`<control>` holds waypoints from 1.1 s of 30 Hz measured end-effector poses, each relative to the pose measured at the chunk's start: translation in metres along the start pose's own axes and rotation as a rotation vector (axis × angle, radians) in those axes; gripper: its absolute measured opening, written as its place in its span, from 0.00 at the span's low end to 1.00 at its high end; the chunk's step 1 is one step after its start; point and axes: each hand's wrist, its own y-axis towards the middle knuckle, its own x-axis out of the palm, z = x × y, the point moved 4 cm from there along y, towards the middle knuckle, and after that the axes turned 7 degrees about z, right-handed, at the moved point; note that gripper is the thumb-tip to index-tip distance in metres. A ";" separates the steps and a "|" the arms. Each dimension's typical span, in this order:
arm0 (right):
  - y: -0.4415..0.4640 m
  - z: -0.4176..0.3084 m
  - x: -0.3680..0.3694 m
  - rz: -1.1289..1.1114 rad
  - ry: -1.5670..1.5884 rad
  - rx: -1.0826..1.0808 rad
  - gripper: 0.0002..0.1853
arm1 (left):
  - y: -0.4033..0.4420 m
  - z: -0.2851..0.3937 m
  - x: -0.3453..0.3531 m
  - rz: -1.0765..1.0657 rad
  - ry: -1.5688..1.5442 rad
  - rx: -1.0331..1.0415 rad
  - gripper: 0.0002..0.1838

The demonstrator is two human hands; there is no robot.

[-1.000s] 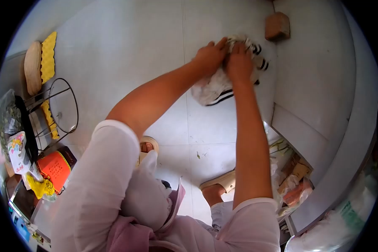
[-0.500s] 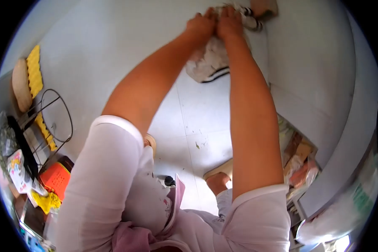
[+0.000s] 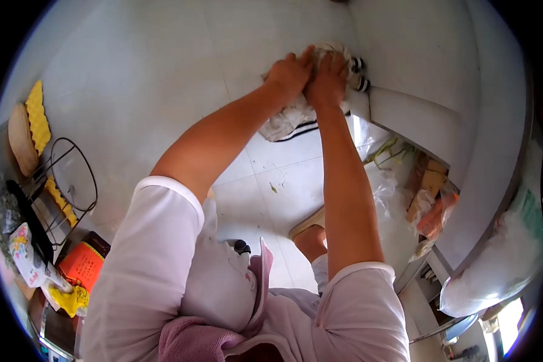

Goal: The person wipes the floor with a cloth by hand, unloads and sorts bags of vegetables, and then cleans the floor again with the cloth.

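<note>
Cloth (image 3: 289,119): one, pale, bunched; lay on the tiled floor (image 3: 145,102) ahead of the person, between twelve and one o'clock in the view. Long axis: roughly seven to one o'clock, the flatter part with a dark striped edge towards seven, the bunched part towards one. Two striped ends (image 3: 357,64) stuck out at two to three o'clock from the hands, near the foot of a pale panel (image 3: 416,54).

Left hand (image 3: 288,75): palm down, on the cloth's nine-o'clock side, fingers pointing towards one; whether they pinched the fabric could not be told.

Right hand (image 3: 327,84): palm down, fingers extended and slightly parted over the cloth's middle, not closed; just beside the left hand, and the nearer of the two to the striped ends.

Also present, by bearing from the cloth: leaf scrap (image 3: 273,187) on the floor, between six and seven; red box (image 3: 81,265), at eight; clear plastic bag (image 3: 489,271), between four and five.
</note>
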 end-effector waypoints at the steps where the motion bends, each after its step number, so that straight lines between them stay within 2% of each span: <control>1: -0.020 0.011 -0.007 -0.047 -0.094 -0.034 0.34 | -0.003 0.015 0.013 0.042 -0.036 0.037 0.33; 2: -0.038 0.020 -0.012 -0.093 -0.186 -0.070 0.33 | -0.007 0.030 0.019 0.040 -0.072 0.082 0.32; 7: -0.119 0.068 -0.014 -0.085 -0.178 0.058 0.31 | -0.026 0.102 0.062 0.066 -0.134 0.272 0.28; 11: -0.157 0.091 -0.005 -0.020 -0.123 0.098 0.31 | -0.030 0.140 0.090 0.054 -0.080 0.297 0.26; 12: -0.163 0.093 -0.006 -0.086 -0.115 0.128 0.32 | -0.032 0.145 0.092 0.035 -0.086 0.319 0.26; 15: -0.190 0.096 -0.003 -0.120 -0.023 0.330 0.34 | -0.043 0.154 0.092 -0.018 -0.096 0.391 0.25; 16: -0.200 0.092 -0.016 -0.171 0.091 0.463 0.36 | -0.053 0.161 0.096 -0.033 -0.100 0.421 0.24; 17: -0.219 0.095 0.002 -0.135 0.068 0.483 0.39 | -0.061 0.164 0.099 -0.052 -0.104 0.444 0.24; 18: -0.232 0.088 -0.008 -0.141 0.078 0.610 0.41 | -0.063 0.176 0.142 -0.054 -0.148 0.495 0.22; 19: -0.249 0.086 -0.001 -0.203 -0.043 0.644 0.43 | -0.078 0.177 0.135 -0.097 -0.197 0.527 0.19; 20: -0.251 0.077 -0.006 -0.369 -0.220 0.512 0.41 | -0.093 0.175 0.126 -0.096 -0.210 0.519 0.18; 21: -0.252 0.065 -0.024 -0.465 -0.235 0.457 0.37 | -0.108 0.172 0.119 -0.096 -0.219 0.508 0.16; 23: -0.271 0.060 -0.007 -0.274 -0.190 0.471 0.31 | -0.133 0.160 0.121 -0.089 -0.334 0.438 0.16; 25: -0.255 0.046 -0.036 -0.090 0.408 0.770 0.29 | -0.141 0.123 0.100 -0.013 -0.475 0.373 0.15; 27: -0.206 0.006 -0.082 -0.008 0.513 0.659 0.29 | -0.141 0.084 0.059 -0.008 -0.623 0.238 0.14; 28: -0.184 -0.011 -0.091 0.029 0.526 0.546 0.27 | -0.145 0.055 0.014 -0.061 -0.582 0.142 0.12; 30: -0.132 -0.059 -0.108 0.076 0.616 0.315 0.28 | -0.159 -0.004 -0.051 -0.041 -0.513 -0.061 0.25; 31: -0.107 -0.086 -0.101 0.062 0.647 0.211 0.31 | -0.165 -0.034 -0.039 0.115 -0.456 -0.181 0.31; 32: -0.082 -0.117 -0.098 0.106 0.717 0.116 0.32 | -0.176 -0.067 -0.048 0.129 -0.405 -0.265 0.33; 33: -0.055 -0.153 -0.095 0.136 0.805 0.002 0.32 | -0.190 -0.093 -0.080 0.091 -0.504 -0.505 0.35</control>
